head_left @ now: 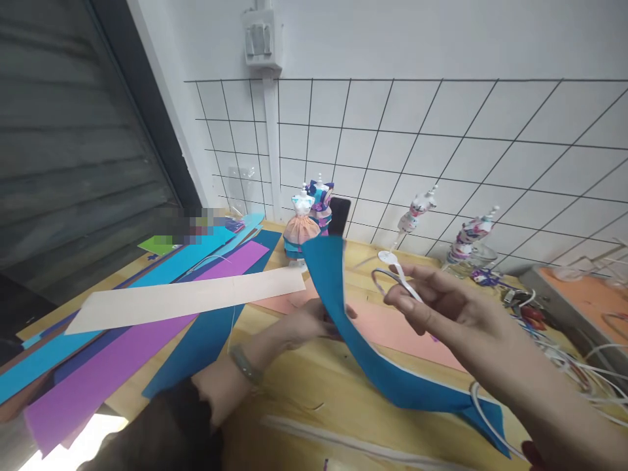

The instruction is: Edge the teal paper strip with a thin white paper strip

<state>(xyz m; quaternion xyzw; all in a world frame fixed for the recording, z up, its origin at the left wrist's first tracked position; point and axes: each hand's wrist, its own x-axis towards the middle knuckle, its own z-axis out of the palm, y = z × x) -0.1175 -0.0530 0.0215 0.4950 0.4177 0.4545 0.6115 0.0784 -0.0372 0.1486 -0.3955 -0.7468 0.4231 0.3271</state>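
OK, from my end: R hand (451, 317) has thumb + fingers pinched on a looped white cord (409, 288), above the table (279, 399). L hand (307, 320) is behind the curled blue strip (332, 281); fingers mostly hidden, so can't tell if they're clamped on it. Strip's upper end rises there, tail sagging R toward my R wrist. Looks v. light, bendy, a bit springy, prob. creases easily: I'd hold its long edges, nr the top. Cord looks soft; pinch close to its tip.
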